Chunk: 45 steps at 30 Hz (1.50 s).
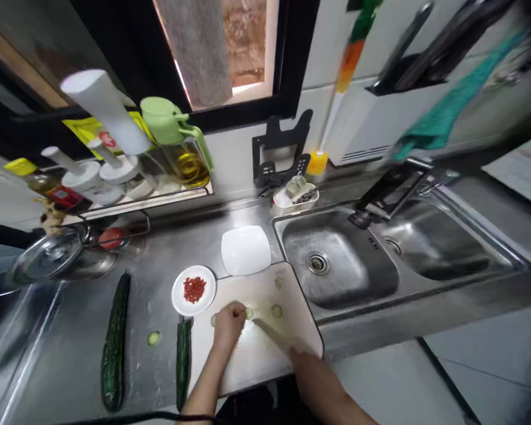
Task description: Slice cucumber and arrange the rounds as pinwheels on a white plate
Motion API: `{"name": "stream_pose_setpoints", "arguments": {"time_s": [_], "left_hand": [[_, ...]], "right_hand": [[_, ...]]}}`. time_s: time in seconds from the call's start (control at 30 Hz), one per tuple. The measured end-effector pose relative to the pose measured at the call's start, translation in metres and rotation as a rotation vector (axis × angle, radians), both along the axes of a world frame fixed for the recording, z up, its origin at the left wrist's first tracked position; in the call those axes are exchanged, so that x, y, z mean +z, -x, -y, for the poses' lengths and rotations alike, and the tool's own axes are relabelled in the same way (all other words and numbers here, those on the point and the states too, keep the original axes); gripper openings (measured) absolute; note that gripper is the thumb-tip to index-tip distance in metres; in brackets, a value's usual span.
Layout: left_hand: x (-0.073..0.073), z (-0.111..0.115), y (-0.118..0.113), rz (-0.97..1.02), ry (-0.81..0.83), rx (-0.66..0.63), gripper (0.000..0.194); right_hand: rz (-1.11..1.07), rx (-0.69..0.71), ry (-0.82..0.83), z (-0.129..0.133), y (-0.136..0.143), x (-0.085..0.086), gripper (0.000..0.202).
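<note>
My left hand (pixel 230 323) is closed over the white cutting board (pixel 256 366), beside a cucumber slice (pixel 248 313); what its fingers hold is too small to make out. In my right hand (pixel 312 375) is a knife (pixel 272 334), its blurred blade pointing up and left towards that slice. Other slices lie on the board, one (pixel 277 311) right of centre and one (pixel 278 283) near the top. A cut cucumber (pixel 183 361) rests along the board's left edge. Red chopped pieces (pixel 194 289) sit on a round white plate (pixel 180 300).
A whole cucumber (pixel 115 348) and a slice (pixel 153 338) lie on the steel counter at left. Behind the board stands an empty white square plate (pixel 245 251). The double sink (pixel 336 260) is at right, a bottle rack (pixel 177 198) at back left.
</note>
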State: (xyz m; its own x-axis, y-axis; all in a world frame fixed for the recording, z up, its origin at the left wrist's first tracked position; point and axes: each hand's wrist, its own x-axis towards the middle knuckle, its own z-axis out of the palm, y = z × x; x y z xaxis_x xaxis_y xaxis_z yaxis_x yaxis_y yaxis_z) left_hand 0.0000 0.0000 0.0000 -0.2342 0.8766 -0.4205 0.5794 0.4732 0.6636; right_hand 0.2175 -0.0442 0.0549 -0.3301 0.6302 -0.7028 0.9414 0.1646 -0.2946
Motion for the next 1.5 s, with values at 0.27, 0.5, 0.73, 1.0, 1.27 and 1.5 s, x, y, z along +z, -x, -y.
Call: {"name": "stream_pose_setpoints", "arguments": {"time_s": [0.27, 0.5, 0.73, 1.0, 1.27, 1.5], "left_hand": [[-0.004, 0.003, -0.002, -0.087, -0.023, 0.029, 0.015], [-0.007, 0.003, -0.001, -0.099, 0.006, 0.045, 0.014], [-0.007, 0.002, -0.001, -0.110, 0.015, 0.048, 0.014], [-0.002, 0.001, -0.002, -0.093, 0.018, 0.052, 0.015], [-0.004, 0.000, -0.001, -0.118, 0.046, 0.049, 0.015], [-0.005, -0.001, -0.001, -0.131, 0.079, 0.041, 0.015]], "right_hand": [[0.106, 0.023, -0.022, -0.016, 0.023, 0.017, 0.053], [0.094, -0.026, -0.038, -0.020, 0.031, 0.015, 0.047], [0.097, -0.003, -0.034, -0.019, 0.032, 0.010, 0.049], [0.103, -0.022, -0.049, -0.018, 0.034, 0.009, 0.046], [0.081, -0.043, 0.018, -0.022, 0.037, 0.015, 0.045], [0.068, -0.009, 0.035, -0.022, 0.041, 0.016, 0.048]]}}
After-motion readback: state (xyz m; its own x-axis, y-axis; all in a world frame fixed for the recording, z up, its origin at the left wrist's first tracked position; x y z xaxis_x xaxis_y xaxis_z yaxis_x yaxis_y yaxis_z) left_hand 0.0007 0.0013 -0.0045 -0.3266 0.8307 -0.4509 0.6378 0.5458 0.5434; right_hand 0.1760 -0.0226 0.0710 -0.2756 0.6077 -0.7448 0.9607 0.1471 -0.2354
